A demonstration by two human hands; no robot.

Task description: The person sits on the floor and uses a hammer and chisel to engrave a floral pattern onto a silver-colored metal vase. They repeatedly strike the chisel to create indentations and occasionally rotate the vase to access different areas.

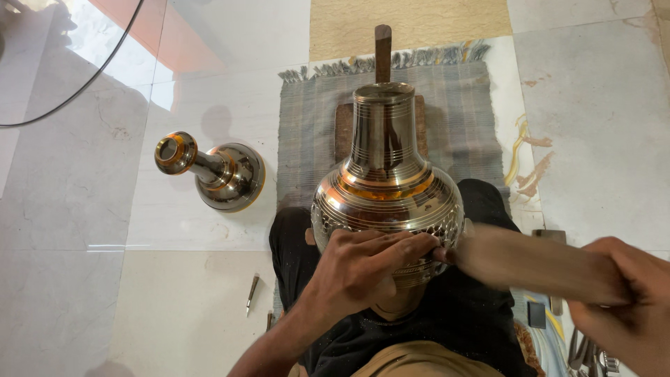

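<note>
Left hand [363, 269] pins a small chisel, mostly hidden, w/ closed fingers against the brass vase [387, 188] resting on the lap. Right hand [624, 300] grips a blurred wooden mallet [530, 262]. Risk imo: off-centre hit, tool skids, scars the pattern or nicks a finger.

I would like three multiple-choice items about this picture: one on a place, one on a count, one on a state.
1. Where does the smaller shiny brass vase lie?
A. on the floor tiles, to the picture's left of the grey fringed mat
B. on the mat
C. in the person's lap

2. How many brass vases are in view?
A. one
B. two
C. three

3. What does the right hand do?
A. rests open on the floor
B. grips a blurred wooden mallet
C. holds a cup

Answers: 1 A, it lies tipped on pale tile; 2 B, the large engraved brass vase under the left hand and the small one; 3 B, fingers wrap the handle.
</note>
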